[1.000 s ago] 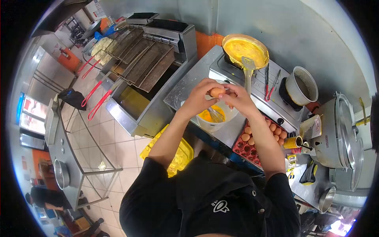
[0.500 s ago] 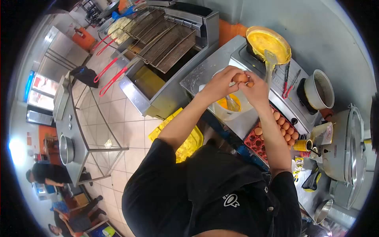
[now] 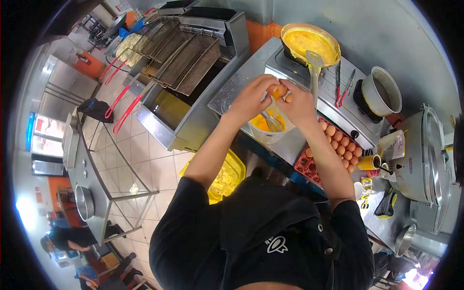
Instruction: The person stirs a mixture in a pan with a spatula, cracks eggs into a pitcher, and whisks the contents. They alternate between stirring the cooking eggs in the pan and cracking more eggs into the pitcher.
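A brown egg (image 3: 274, 91) is split between my two hands above a white tub (image 3: 267, 137), with orange yolk showing at the opening. My left hand (image 3: 251, 99) grips one side of the shell, and my right hand (image 3: 298, 107) grips the other. A second brown egg (image 3: 289, 98) is tucked in the fingers of my right hand. A wire whisk (image 3: 274, 123) leans in the tub over yellow beaten egg. Beside my right forearm, a red egg tray (image 3: 300, 166) holds several brown eggs and some bare cups.
Behind my hands, a frying pan (image 3: 333, 62) of yellow egg mixture with a spatula (image 3: 314, 72) sits on the stove (image 3: 333, 104). Tongs (image 3: 341, 92) and a pot (image 3: 386, 94) are to its right. A fryer (image 3: 179, 113) with baskets stands left; a yellow crate (image 3: 237, 169) is below.
The egg between my hands has gone from whole-looking to parted, with yolk now exposed. The whole view has shifted a little, moving the counter items left and up.
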A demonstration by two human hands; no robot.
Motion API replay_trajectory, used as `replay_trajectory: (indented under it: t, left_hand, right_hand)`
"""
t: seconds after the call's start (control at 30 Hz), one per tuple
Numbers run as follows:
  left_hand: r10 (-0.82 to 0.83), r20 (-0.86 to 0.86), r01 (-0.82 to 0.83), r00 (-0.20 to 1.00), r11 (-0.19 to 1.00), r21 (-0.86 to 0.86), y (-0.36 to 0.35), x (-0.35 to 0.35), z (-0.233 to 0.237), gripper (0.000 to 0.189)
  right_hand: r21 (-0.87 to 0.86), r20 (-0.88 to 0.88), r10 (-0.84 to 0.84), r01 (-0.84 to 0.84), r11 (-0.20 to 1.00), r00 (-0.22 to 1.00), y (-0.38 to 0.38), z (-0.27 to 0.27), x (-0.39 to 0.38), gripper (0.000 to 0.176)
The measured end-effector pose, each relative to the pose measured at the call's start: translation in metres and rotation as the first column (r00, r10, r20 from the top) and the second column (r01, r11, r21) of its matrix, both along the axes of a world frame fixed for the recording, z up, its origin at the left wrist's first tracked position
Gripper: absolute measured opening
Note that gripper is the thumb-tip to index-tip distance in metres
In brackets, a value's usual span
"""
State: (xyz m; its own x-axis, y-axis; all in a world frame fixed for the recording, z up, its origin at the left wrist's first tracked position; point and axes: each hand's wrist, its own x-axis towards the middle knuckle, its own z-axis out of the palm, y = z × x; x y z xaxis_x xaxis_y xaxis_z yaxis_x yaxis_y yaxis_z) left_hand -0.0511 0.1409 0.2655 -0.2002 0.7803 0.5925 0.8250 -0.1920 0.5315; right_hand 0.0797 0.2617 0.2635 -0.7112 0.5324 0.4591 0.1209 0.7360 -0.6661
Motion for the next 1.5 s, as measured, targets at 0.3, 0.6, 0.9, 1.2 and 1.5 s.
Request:
replay_trajectory:
  t: [0.3,0.6,0.9,1.2,1.5]
  left_hand:
    - [-0.04,0.399,0.082,0.916,0.992,-0.09,0.0,0.005,0.026,0.049]
    - [-0.298,0.109,0.288,0.948,0.952,0.1,-0.012,0.106,-0.029,0.041]
    - [-0.566,0.042,0.548,0.823,0.772,-0.323,0.087,0.256,-0.139,0.039]
    - [-0.602,-0.238,0.44,0.763,0.752,-0.49,0.172,0.366,-0.222,0.016]
    - [-0.384,0.44,0.47,0.812,0.877,-0.102,0.122,0.317,-0.142,0.045]
  right_hand:
    - [-0.114,-0.2,0.214,-0.239,0.964,0.956,0.022,-0.007,0.008,0.052]
    - [-0.786,-0.459,-0.037,-0.386,0.482,0.888,0.017,-0.015,0.269,0.06]
    - [-0.555,0.752,-0.603,0.749,-0.361,0.266,-0.203,-0.231,0.549,0.096]
    - [-0.993,0.054,-0.956,-0.086,-0.082,0.287,-0.207,-0.203,0.525,0.032]
    - [-0.931,-0.18,-0.568,0.048,0.362,0.803,-0.054,-0.1,0.404,0.05]
